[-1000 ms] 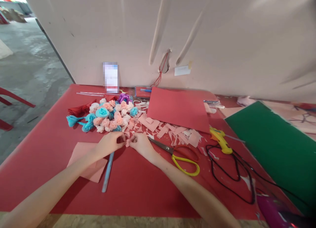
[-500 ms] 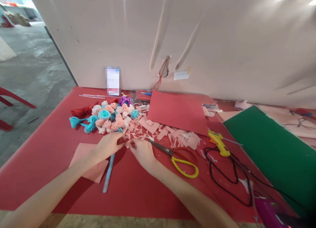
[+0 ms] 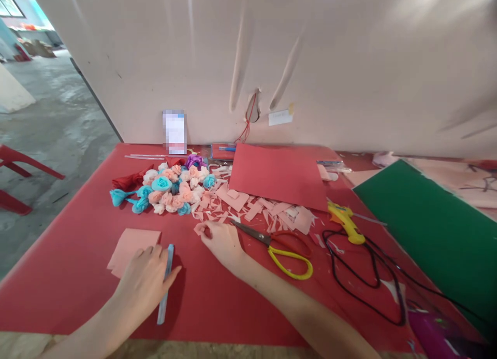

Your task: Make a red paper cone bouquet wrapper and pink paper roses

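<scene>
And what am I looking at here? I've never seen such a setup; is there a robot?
No robot: these are a person's two bare hands. The one camera is worn on the head, looking forward and down. On the red table lie paper roses, pink scraps, scissors and a yellow glue gun. The right hand pinches a small pink paper piece. The left hand is over pink paper sheets and a pale-blue, pen-like stick; whether it grips the stick, I can't tell.

We found the phone screen [image 3: 175,132] blurred, the pink sheets [image 3: 134,245] partly hidden by our left hand [image 3: 145,276], the green board [image 3: 430,240] cut off.
</scene>
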`<state>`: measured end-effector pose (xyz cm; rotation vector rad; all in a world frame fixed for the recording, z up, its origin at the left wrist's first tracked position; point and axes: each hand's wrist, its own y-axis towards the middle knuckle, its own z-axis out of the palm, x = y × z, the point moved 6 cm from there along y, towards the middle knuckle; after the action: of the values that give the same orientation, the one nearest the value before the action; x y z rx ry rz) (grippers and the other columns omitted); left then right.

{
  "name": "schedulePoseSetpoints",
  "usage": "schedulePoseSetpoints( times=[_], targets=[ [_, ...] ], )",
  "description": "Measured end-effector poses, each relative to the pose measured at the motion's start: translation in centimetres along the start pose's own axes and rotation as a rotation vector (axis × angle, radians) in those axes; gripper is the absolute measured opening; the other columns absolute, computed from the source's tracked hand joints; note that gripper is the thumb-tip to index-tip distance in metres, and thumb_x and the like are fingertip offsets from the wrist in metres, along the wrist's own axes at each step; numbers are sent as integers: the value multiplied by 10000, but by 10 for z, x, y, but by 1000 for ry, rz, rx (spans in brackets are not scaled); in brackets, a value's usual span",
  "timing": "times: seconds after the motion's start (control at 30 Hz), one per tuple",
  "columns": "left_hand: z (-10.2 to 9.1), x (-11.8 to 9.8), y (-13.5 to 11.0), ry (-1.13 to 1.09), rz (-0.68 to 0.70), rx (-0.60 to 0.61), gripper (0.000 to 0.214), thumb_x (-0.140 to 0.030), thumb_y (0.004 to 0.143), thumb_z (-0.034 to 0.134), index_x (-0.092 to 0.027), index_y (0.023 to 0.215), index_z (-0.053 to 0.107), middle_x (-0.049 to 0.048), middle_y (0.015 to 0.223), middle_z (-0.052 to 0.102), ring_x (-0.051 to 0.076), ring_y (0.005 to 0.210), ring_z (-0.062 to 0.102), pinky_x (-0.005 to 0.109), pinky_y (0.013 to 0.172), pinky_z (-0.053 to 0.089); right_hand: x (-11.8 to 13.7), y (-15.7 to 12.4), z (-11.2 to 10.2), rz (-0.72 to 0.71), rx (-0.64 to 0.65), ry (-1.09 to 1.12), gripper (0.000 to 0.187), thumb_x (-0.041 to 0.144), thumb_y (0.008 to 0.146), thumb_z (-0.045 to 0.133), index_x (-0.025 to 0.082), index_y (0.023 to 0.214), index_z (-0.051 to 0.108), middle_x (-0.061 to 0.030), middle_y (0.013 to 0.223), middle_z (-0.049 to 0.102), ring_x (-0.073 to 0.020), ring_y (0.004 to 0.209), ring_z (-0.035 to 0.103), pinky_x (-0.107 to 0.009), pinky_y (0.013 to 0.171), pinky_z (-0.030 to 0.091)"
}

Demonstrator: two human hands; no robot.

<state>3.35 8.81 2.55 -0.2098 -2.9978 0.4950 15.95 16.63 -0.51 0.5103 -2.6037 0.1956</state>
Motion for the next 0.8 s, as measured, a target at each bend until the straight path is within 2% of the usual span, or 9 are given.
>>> schedulePoseSetpoints(
  times=[0.07,0.13,0.23,0.33,0.43,0.53,0.8],
  targets=[
    [9,-6,0,-23,62,40,319,-238,853,336,-97,831,621,151,792,635,305,787,599,423,719,428,-1,0,0,7,4,-6,143,218,792,517,248,856,642,2,787,697,-135,692,630,-201,587,362],
    [12,-8,4,-24,73,16,303,-156,829,323,-107,780,618,136,752,633,284,750,601,406,699,430,-1,0,1,15,9,-16,147,230,797,509,240,871,636,-5,818,699,-137,717,635,-201,604,372],
    [1,-10,17,-68,103,-125,292,-157,829,310,-127,722,581,106,694,599,256,699,583,379,662,429,-2,0,2,23,17,-29,157,241,803,500,234,893,629,-10,856,700,-139,758,641,-202,627,385],
    [-15,-14,38,-261,195,-218,246,-189,831,335,-141,703,540,86,699,579,241,697,561,368,669,423,-1,1,2,32,26,-48,152,240,796,498,224,876,627,-12,851,704,-152,776,648,-214,630,393],
    [-23,-19,58,-427,283,-213,188,-150,809,368,-148,727,537,85,768,603,234,761,564,358,722,424,-2,1,1,47,33,-76,155,260,789,505,191,858,625,-41,831,706,-184,771,653,-238,611,399],
    [-22,-19,71,-514,318,-188,185,-133,809,380,-156,740,550,67,802,624,204,780,578,310,724,438,-3,1,1,55,38,-94,170,270,789,502,182,873,621,-48,807,705,-194,756,656,-249,606,402],
    [-13,-7,78,-716,300,-190,224,-251,827,404,-172,745,597,31,790,659,171,752,604,248,688,452,-4,1,1,73,53,-96,210,329,806,474,211,893,624,-43,776,704,-194,746,657,-251,601,403]
  ],
)
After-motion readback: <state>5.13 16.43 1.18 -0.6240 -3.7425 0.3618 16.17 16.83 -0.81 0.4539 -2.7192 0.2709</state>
